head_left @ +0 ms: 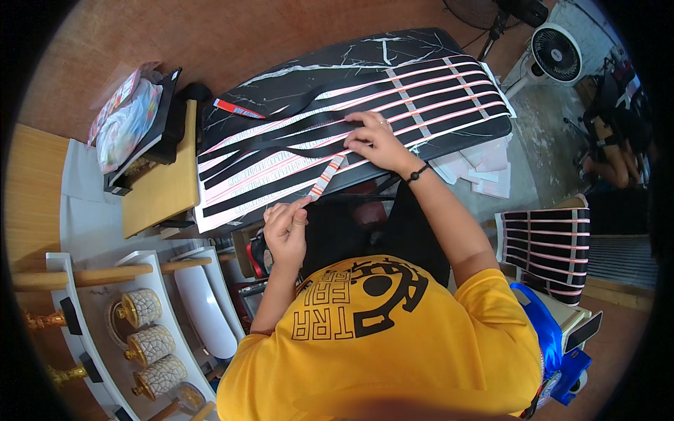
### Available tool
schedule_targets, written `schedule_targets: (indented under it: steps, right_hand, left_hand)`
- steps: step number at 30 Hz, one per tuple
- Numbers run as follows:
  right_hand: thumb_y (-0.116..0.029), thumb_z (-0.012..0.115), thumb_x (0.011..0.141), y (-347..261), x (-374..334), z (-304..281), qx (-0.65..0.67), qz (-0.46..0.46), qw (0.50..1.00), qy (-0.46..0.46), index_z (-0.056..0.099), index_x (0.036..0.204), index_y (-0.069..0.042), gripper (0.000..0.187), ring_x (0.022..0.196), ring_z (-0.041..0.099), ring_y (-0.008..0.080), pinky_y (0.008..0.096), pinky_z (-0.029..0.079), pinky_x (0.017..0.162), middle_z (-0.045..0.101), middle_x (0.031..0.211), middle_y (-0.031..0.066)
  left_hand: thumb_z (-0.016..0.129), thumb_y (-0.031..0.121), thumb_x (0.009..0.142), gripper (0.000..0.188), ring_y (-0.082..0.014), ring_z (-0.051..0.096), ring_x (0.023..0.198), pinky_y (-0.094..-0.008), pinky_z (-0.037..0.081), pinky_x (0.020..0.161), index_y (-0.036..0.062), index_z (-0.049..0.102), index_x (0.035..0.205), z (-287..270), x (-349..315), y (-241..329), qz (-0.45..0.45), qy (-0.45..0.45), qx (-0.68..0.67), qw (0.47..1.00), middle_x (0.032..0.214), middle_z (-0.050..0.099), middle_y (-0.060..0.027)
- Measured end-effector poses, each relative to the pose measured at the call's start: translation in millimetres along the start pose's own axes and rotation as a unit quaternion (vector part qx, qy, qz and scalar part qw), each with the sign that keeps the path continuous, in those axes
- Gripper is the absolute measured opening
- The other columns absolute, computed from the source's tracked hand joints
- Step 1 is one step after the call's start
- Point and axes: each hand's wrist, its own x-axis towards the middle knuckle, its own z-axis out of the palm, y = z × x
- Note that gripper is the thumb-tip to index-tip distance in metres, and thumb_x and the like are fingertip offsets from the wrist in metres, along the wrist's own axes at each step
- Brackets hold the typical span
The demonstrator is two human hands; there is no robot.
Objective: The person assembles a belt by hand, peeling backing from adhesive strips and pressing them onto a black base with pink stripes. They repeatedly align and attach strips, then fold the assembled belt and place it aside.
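Note:
My left hand is closed in a pinch at the near end of a short pale strip with orange-red stripes. The strip slants up and right to the edge of a long white printed sheet. Several black straps run lengthwise over this sheet, some of them loose and wavy. My right hand is over the straps with fingers bent and apart, close to the strip's far end; I cannot tell whether its fingertips touch a strap. Grey bands cross the straps to the right.
Everything lies on a black marble-patterned table. A red-and-white tool or label rests at its far left. White sheets are stacked beyond the right edge. A strapped panel hangs over a chair; a fan stands back right.

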Motion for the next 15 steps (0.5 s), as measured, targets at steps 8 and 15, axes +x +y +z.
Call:
schedule_targets:
  steps: [8, 15]
  right_hand:
    - [-0.021, 0.067, 0.085, -9, -4, 12, -0.125, 0.05, 0.99, -0.033, 0.07, 0.084, -0.01, 0.011, 0.116, 0.051, 0.0282, 0.047, 0.035, 0.105, 0.058, 0.114, 0.0044]
    - [-0.019, 0.067, 0.086, -10, -4, 12, -0.132, 0.066, 0.988, -0.037, 0.068, 0.085, -0.01, 0.008, 0.119, 0.049, 0.0303, 0.0472, 0.035, 0.107, 0.056, 0.119, 0.0044]
  left_hand:
    - [0.076, 0.014, 0.069, 0.028, -0.0134, 0.053, 0.065, -0.0336, 0.029, 0.075, 0.0146, 0.078, 0.097, -21, -4, 31, 0.223, -0.102, 0.08, 0.966, 0.063, 0.05, 0.0053]
    - [0.076, 0.023, 0.071, 0.034, -0.0101, 0.056, 0.072, -0.035, 0.027, 0.075, 0.0197, 0.077, 0.105, -38, -5, 54, 0.315, -0.143, 0.212, 0.914, 0.068, 0.051, 0.0069]
